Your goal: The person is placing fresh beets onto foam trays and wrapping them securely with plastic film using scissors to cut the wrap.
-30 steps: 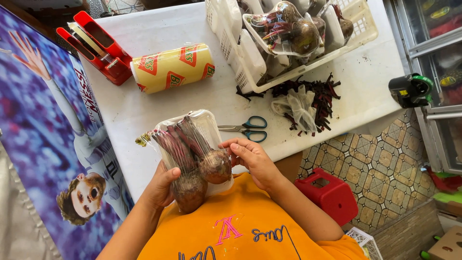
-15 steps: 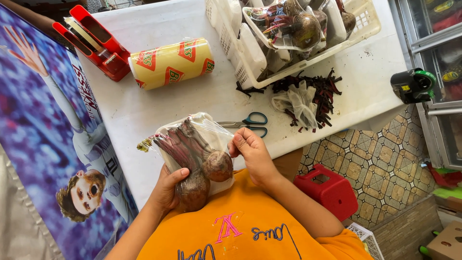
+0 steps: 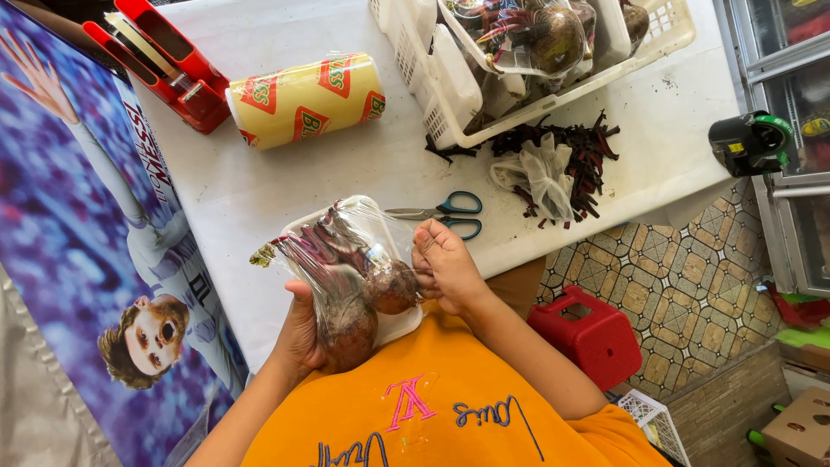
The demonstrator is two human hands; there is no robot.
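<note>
I hold a white foam tray (image 3: pixel 391 326) with 2 beetroots (image 3: pixel 367 298) under clear film, just above the near table (image 3: pixel 285 186) edge. My left hand (image 3: pixel 298 333) cups it from below; my right hand (image 3: pixel 445 268) pinches the film at its side. I judge I am mid-wrap: pulling the film taut underneath seems next. Scissors (image 3: pixel 445 212) lie just beyond, then trimmed stems (image 3: pixel 571 156), a film roll (image 3: pixel 307 99), a white basket (image 3: pixel 536 52). Patterned floor tiles (image 3: pixel 683 277) show right.
</note>
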